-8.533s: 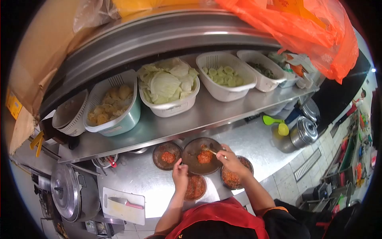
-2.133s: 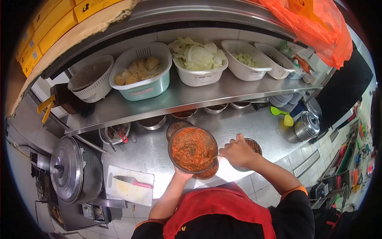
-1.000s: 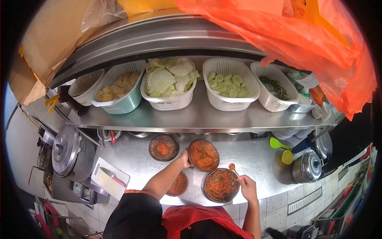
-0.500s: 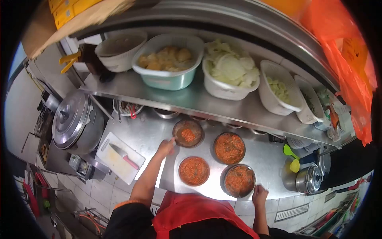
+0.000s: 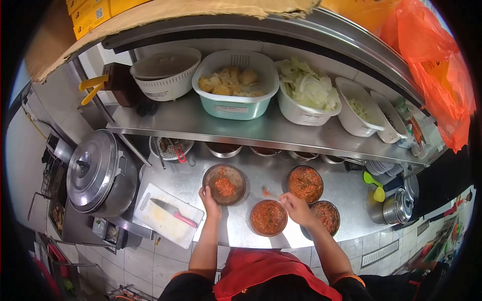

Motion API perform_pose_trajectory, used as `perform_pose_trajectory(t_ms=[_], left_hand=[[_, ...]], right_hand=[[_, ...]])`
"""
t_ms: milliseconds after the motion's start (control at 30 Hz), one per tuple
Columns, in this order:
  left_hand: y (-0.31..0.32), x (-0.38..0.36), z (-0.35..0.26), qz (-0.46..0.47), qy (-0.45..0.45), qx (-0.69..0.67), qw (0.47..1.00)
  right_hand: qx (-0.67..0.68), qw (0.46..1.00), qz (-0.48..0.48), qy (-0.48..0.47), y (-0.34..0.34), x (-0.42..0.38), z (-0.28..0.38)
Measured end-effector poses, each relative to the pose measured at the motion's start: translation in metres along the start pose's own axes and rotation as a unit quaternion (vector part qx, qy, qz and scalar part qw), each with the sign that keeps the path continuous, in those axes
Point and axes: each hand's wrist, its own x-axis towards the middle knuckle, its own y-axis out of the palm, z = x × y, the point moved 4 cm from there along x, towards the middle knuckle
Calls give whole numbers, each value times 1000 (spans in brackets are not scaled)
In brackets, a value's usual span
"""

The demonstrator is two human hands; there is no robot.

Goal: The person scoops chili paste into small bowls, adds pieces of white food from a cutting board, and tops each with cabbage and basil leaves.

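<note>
My left hand (image 5: 212, 204) grips the lower left rim of a dark bowl (image 5: 237, 196) with a small red mound (image 5: 224, 186) in it. My right hand (image 5: 299, 209) is at the upper right rim of another bowl of chopped red food (image 5: 268, 217), its fingers pinched together; what they hold is hidden. A small reddish bit (image 5: 266, 192) shows between these two bowls. To the right are two more filled bowls, one at the back (image 5: 305, 184) and one nearer (image 5: 325, 217), partly behind my right wrist.
A knife (image 5: 173, 212) lies on a white cutting board (image 5: 155, 220) at the left, near a large lidded pot (image 5: 93, 170). Above the steel table, a shelf (image 5: 241, 131) bears several tubs of food. Green ladles (image 5: 371, 179) and a small pot (image 5: 396, 206) stand right.
My right hand has moved left, from beside the nearer right bowl to the bowl of red food in the middle. My left hand stays at its bowl's rim. The view has shifted.
</note>
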Motion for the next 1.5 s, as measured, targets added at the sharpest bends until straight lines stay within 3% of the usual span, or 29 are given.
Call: perform_pose_trajectory(t_ms=[33, 67, 133, 233, 333, 433, 600, 700, 767, 933, 1033, 1200, 1300, 1400, 1500], left_hand=[[-4, -18, -14, 61, -31, -114, 991], [-5, -37, -26, 120, -62, -224, 965], [1, -71, -43, 176, -90, -213, 957], [38, -112, -49, 228, -116, -173, 951], [79, -143, -43, 294, -135, -106, 940], [107, -170, -29, 301, -218, -84, 925], [135, -169, -21, 357, -330, 67, 871], [144, -167, -20, 356, -338, 145, 859], [133, -160, -24, 360, -322, 90, 871], [139, -177, -23, 308, -177, 29, 934], [138, -170, -10, 338, -225, 54, 912], [136, -162, -27, 388, -362, 174, 830], [121, -145, -37, 407, -383, 151, 815], [107, -131, -52, 405, -347, 108, 839], [113, -122, -42, 437, -395, 178, 788]], right_hand=[[-55, 998, 43, 3, 3, -5, 21], [-122, 988, 45, -83, 7, -4, 36], [-241, 939, 45, -243, 13, -5, 58], [-262, 870, 34, -416, 8, 6, 82], [-274, 854, -2, -443, -27, 20, 79], [-295, 860, -61, -411, -68, 23, 70], [-364, 814, 10, -453, -101, -6, 63], [-356, 805, -1, -474, -137, 2, 49], [-332, 833, 37, -441, -155, -20, 39], [-284, 872, 53, -395, -129, -60, 22], [-258, 865, 11, -431, -129, -52, 46], [-313, 827, 51, -464, -122, -19, 53], [-338, 827, 54, -447, -121, -17, 62], [-307, 831, 89, -455, -104, -33, 68], [-333, 808, 62, -482, -82, -13, 89]])
